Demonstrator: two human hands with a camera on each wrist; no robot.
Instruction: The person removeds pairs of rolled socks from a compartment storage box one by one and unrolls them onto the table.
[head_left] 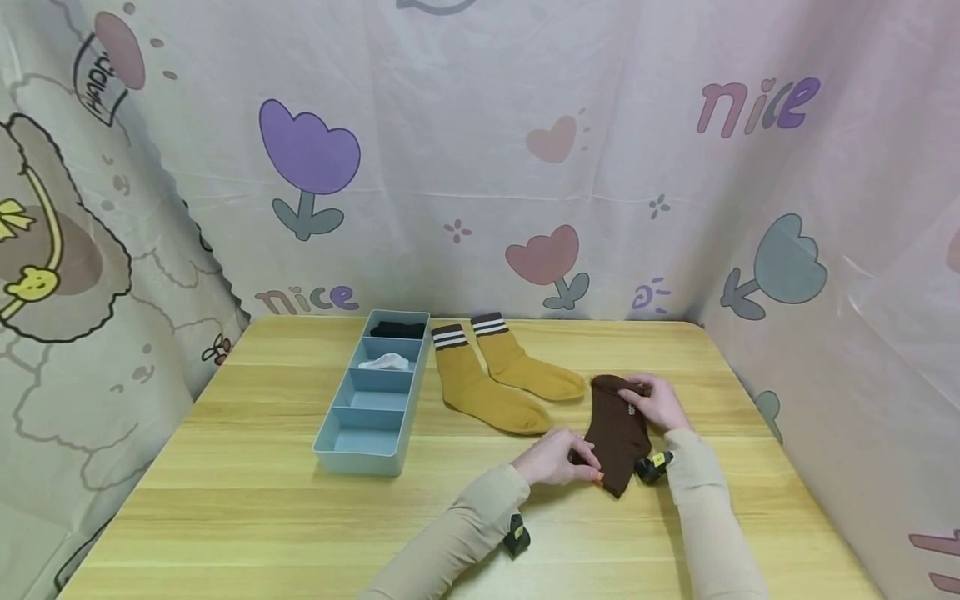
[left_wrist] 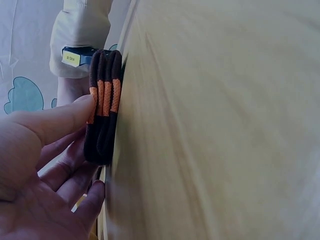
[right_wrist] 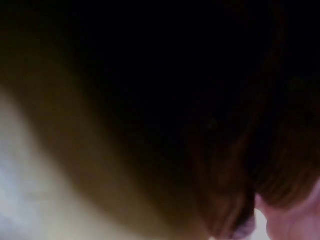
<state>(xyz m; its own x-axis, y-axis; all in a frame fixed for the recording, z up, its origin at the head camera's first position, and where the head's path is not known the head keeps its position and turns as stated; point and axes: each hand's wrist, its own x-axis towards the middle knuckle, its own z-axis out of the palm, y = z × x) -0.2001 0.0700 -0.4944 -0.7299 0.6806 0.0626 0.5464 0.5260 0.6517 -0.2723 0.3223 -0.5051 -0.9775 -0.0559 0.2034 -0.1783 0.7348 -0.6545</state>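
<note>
A pair of dark brown socks (head_left: 617, 437), laid one on the other, lies on the table at the right in the head view. My left hand (head_left: 557, 458) pinches their lower left edge between thumb and fingers. At the upper right edge, my right hand (head_left: 656, 402) grips the cloth, thumb on top. The left wrist view shows the stacked layers of the brown socks (left_wrist: 102, 137) edge-on, with orange bands, and the left thumb (left_wrist: 75, 117) against them. Dark, blurred brown cloth (right_wrist: 225, 165) fills much of the right wrist view.
Two mustard socks (head_left: 487, 402) with striped cuffs lie flat left of the brown ones. Farther left stands a blue-grey divided box (head_left: 405, 417), holding a black folded item (head_left: 397, 330) and a white one (head_left: 386, 362) in its back compartments. A patterned curtain (head_left: 450, 167) hangs behind the table.
</note>
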